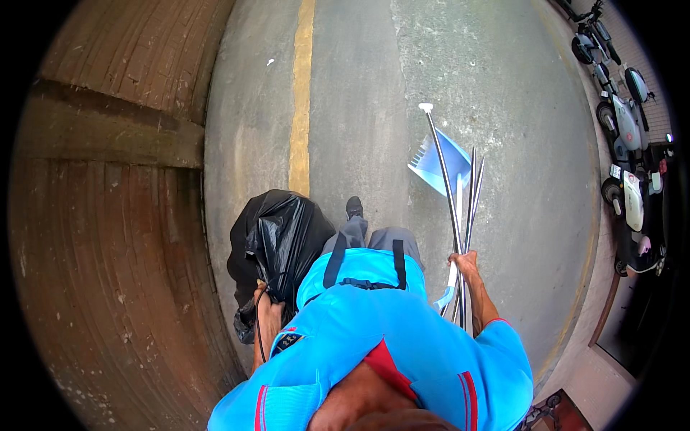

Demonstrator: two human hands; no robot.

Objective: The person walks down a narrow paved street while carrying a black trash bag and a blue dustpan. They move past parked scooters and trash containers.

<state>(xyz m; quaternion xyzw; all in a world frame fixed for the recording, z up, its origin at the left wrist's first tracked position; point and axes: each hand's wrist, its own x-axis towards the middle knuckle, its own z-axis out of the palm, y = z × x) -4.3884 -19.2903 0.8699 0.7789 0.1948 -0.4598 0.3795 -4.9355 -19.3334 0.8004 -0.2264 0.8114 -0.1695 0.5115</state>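
The left hand [267, 305] is clenched on the neck of a full black rubbish bag [280, 244] at the person's left side. The right hand [463, 264] grasps long metal handles [460, 215] with a blue dustpan [440, 164]. The collecting looks done; the carrying over the concrete road [359, 108] remains.

A bulging, glossy black plastic bag [280, 241] hangs at the person's left side, over the concrete.
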